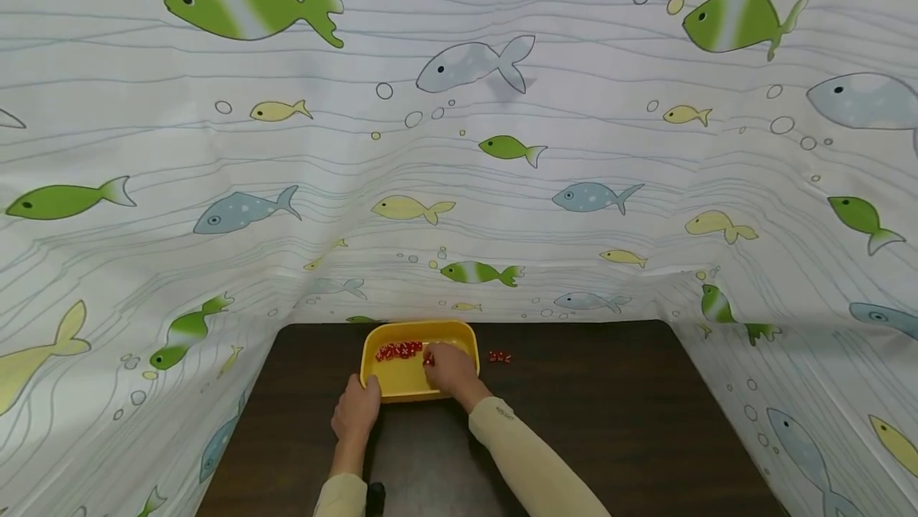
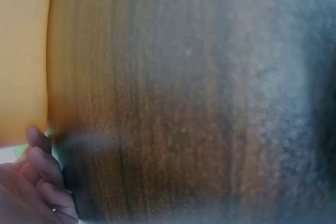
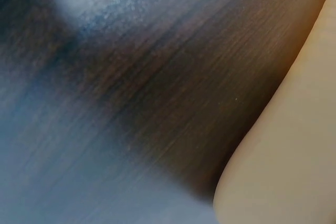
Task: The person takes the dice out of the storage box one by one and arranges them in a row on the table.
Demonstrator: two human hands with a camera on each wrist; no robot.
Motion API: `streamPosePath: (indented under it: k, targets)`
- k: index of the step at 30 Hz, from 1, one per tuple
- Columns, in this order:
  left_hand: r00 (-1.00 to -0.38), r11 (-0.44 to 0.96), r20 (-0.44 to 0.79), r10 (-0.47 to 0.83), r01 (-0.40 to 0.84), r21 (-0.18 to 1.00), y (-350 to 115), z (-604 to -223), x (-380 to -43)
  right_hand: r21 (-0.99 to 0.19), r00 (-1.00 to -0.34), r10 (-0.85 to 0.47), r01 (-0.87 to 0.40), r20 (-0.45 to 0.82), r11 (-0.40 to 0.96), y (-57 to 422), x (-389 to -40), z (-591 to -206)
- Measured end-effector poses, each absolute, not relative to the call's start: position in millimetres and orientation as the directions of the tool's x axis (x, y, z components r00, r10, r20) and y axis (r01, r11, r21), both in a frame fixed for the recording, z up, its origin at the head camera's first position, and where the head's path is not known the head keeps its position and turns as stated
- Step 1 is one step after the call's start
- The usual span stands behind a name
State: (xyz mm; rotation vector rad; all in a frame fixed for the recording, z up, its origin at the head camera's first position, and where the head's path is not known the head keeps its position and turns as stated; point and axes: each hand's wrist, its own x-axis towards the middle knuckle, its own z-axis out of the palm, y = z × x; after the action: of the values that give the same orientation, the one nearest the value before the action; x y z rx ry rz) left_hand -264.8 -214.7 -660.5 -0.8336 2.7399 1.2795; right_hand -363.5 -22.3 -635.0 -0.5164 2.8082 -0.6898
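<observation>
A yellow tray [image 1: 402, 386] stands on the dark table, with a row of small red pieces with white marks [image 1: 398, 350] along its far left inside. My left hand [image 1: 356, 408] grips the tray's near left corner, thumb at the rim. In the left wrist view, the curled fingers of that hand [image 2: 47, 182] show beside the tray's side [image 2: 23, 56]. Over the tray's right half, my right hand [image 1: 450, 370] pinches a small red piece [image 1: 429, 359], mostly covered by the fingers. The right wrist view does not show the hand.
A few more red pieces [image 1: 500, 357] lie on the table [image 1: 588, 405] right of the tray. A white fish-patterned cloth [image 1: 502, 182] rises behind and at both sides of the table. A small dark object [image 1: 375, 499] is by the left sleeve.
</observation>
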Motion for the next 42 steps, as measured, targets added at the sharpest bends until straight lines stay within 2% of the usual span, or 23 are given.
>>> streamPosePath:
  k: [9, 21, 32, 42]
  targets:
    - [-0.859, 0.528, -0.217, -0.464, -0.464, 0.711, -210, -664, -258, -0.519, -0.929, -0.356, -0.257, -0.1, 0.815, -20, -360, -644]
    - [-0.858, 0.527, -0.226, -0.462, -0.47, 0.708, -209, -659, -260, -0.488, -0.933, -0.354, -0.28, -0.064, 0.826, -21, -362, -641]
    - [-0.86, 0.535, -0.226, -0.458, -0.469, 0.703, -212, -655, -261, -0.552, -0.923, -0.385, -0.327, 0.012, 0.767, -14, -358, -615]
    - [-0.863, 0.534, -0.23, -0.45, -0.467, 0.705, -211, -654, -263, -0.538, -0.934, -0.354, -0.325, 0.052, 0.778, 2, -365, -596]
